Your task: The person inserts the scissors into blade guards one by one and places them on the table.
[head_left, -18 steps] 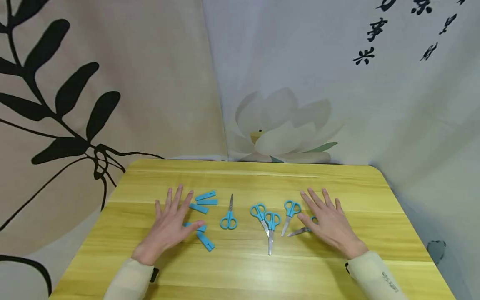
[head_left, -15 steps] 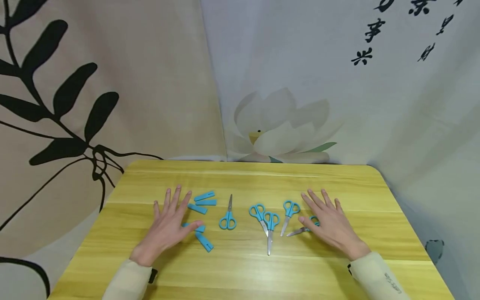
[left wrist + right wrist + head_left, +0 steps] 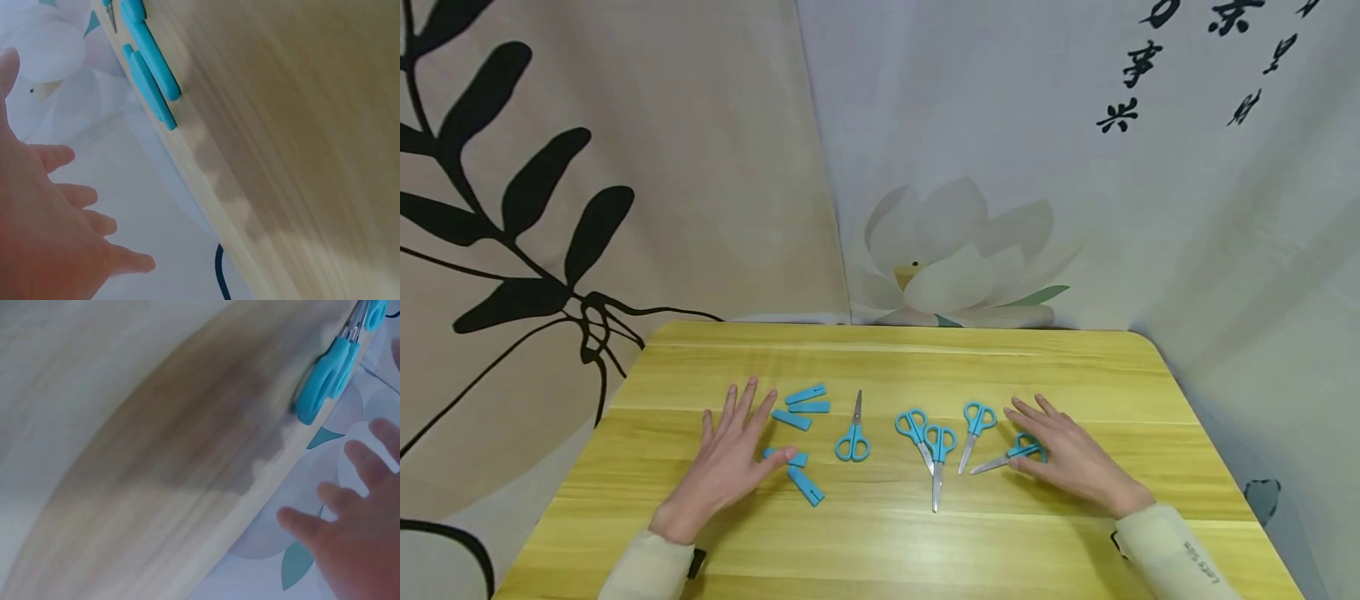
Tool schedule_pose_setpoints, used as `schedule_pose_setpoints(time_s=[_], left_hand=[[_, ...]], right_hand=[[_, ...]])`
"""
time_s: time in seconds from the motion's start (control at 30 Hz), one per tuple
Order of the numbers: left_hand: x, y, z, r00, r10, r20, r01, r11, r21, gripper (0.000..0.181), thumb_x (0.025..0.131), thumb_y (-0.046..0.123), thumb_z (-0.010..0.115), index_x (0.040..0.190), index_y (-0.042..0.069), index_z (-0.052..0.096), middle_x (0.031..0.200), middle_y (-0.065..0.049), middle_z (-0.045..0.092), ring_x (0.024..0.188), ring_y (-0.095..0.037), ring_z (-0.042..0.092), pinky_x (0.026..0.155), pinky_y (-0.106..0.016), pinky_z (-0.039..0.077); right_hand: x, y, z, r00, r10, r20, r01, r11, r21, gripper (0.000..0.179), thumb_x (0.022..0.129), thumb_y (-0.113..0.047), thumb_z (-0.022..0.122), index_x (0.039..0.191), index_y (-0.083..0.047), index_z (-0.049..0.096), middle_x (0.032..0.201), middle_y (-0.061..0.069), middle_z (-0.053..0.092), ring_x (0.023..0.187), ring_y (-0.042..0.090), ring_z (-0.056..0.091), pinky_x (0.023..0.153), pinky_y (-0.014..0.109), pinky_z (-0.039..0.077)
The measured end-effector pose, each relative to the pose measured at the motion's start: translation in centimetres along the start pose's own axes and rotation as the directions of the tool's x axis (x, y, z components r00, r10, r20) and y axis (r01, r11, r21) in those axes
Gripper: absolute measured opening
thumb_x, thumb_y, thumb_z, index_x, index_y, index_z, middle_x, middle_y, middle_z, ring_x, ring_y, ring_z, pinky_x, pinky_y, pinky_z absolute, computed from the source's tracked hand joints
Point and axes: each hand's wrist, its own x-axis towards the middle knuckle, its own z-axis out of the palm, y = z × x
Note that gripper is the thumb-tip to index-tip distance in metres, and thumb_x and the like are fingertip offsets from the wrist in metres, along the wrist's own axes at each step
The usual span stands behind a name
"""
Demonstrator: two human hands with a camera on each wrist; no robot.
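Fingers spread, my left hand hovers beside several flat blue pieces that look like scissor blade covers. Its thumb overlaps one of these pieces in the head view, and that hand holds nothing. On the right, my right hand is over the rightmost scissors, with blue handles between its thumb and fingers but no grip to be seen. In the right wrist view the fingers of the right hand are spread, with blue-handled scissors lying beyond them. Other scissors lie mid-table, points away from me.
Two pairs of scissors overlap near the middle, and another pair lies to their right. Further blue pieces lie behind, near the left fingertips. The wooden table ends at a printed curtain.
My right hand has drawn lower and turned, its fingers coming closer together over the rightmost scissors, whose handles now show more. The left hand hardly moves. The head view shifts slightly.
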Motion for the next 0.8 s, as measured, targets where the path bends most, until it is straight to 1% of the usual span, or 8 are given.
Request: schedule_pose_setpoints(time_s=[0.07, 0.17, 0.23, 0.33, 0.43, 0.53, 0.67, 0.8], left_hand=[[-0.1, 0.0, 0.0, 1.000, 0.001, -0.007, -0.001, 1.000, -0.003, 0.092, 0.097, 0.062, 0.062, 0.164, 0.009, 0.027, 0.172, -0.018, 0.000, 0.155, -0.047, -0.004, 0.109, -0.086, 0.007], [-0.3, 0.0, 0.1, 1.000, 0.001, -0.011, -0.001, 1.000, -0.009, 0.092, 0.097, 0.061, 0.063, 0.164, 0.009, 0.028, 0.171, -0.020, 0.002, 0.155, -0.049, -0.002, 0.109, -0.086, 0.007], [-0.5, 0.0, 0.1, 1.000, -0.001, -0.012, 0.001, 1.000, -0.013, 0.092, 0.097, 0.061, 0.063, 0.164, 0.009, 0.028, 0.171, -0.021, 0.003, 0.155, -0.049, 0.000, 0.109, -0.085, 0.006], [-0.6, 0.0, 0.1, 1.000, -0.003, -0.007, 0.003, 1.000, -0.020, 0.092, 0.097, 0.061, 0.064, 0.164, 0.009, 0.028, 0.171, -0.022, 0.005, 0.155, -0.050, 0.000, 0.109, -0.085, 0.007], [-0.7, -0.1, 0.2, 1.000, 0.002, -0.012, -0.002, 1.000, -0.027, 0.091, 0.096, 0.060, 0.065, 0.163, 0.009, 0.030, 0.170, -0.023, 0.008, 0.154, -0.051, 0.003, 0.108, -0.086, 0.009], [-0.8, -0.2, 0.2, 1.000, 0.008, -0.026, -0.009, 0.999, -0.033, 0.090, 0.096, 0.059, 0.066, 0.162, 0.008, 0.033, 0.169, -0.024, 0.013, 0.154, -0.051, 0.005, 0.108, -0.086, 0.010], [-0.8, -0.4, 0.3, 0.999, 0.016, -0.039, -0.017, 0.999, -0.035, 0.089, 0.095, 0.058, 0.068, 0.160, 0.006, 0.036, 0.169, -0.024, 0.016, 0.154, -0.051, 0.008, 0.109, -0.086, 0.011], [-0.8, -0.4, 0.3, 0.999, 0.023, -0.034, -0.024, 0.999, -0.039, 0.089, 0.095, 0.058, 0.068, 0.160, 0.006, 0.036, 0.169, -0.023, 0.016, 0.154, -0.051, 0.008, 0.110, -0.085, 0.010]], right_hand=[[0.0, 0.1, -0.1, 0.999, -0.012, 0.031, 0.010, 0.999, 0.048, 0.080, 0.090, -0.043, 0.082, 0.156, -0.013, 0.048, 0.162, 0.009, 0.041, 0.151, 0.048, 0.026, 0.114, 0.072, 0.030], [0.0, 0.3, -0.2, 0.996, -0.024, 0.085, 0.014, 0.993, 0.116, 0.080, 0.089, -0.038, 0.083, 0.157, -0.013, 0.047, 0.162, 0.008, 0.042, 0.152, 0.045, 0.027, 0.114, 0.068, 0.032], [0.1, 0.4, -0.2, 0.993, -0.029, 0.116, 0.013, 0.991, 0.136, 0.077, 0.090, -0.036, 0.082, 0.155, -0.013, 0.049, 0.161, 0.007, 0.044, 0.152, 0.042, 0.029, 0.114, 0.066, 0.035], [0.1, 0.6, -0.2, 0.990, -0.046, 0.136, 0.028, 0.990, 0.135, 0.065, 0.092, -0.033, 0.081, 0.148, -0.010, 0.057, 0.156, 0.008, 0.051, 0.148, 0.040, 0.037, 0.113, 0.062, 0.039], [0.3, 0.9, -0.1, 0.989, -0.081, 0.128, 0.067, 0.992, 0.108, 0.052, 0.091, -0.026, 0.082, 0.137, -0.007, 0.067, 0.148, 0.011, 0.058, 0.138, 0.039, 0.050, 0.108, 0.058, 0.046], [0.6, 1.1, 0.0, 0.987, -0.117, 0.111, 0.108, 0.991, 0.082, 0.041, 0.089, -0.019, 0.083, 0.127, -0.007, 0.073, 0.140, 0.012, 0.062, 0.128, 0.038, 0.058, 0.101, 0.054, 0.052], [0.9, 1.3, 0.2, 0.985, -0.146, 0.097, 0.140, 0.988, 0.066, 0.032, 0.089, -0.015, 0.084, 0.119, -0.010, 0.076, 0.132, 0.009, 0.066, 0.120, 0.033, 0.062, 0.096, 0.049, 0.056], [0.8, 1.3, 0.2, 0.983, -0.164, 0.083, 0.160, 0.985, 0.058, 0.026, 0.090, -0.014, 0.083, 0.115, -0.012, 0.077, 0.125, 0.006, 0.067, 0.113, 0.028, 0.065, 0.092, 0.046, 0.058]])
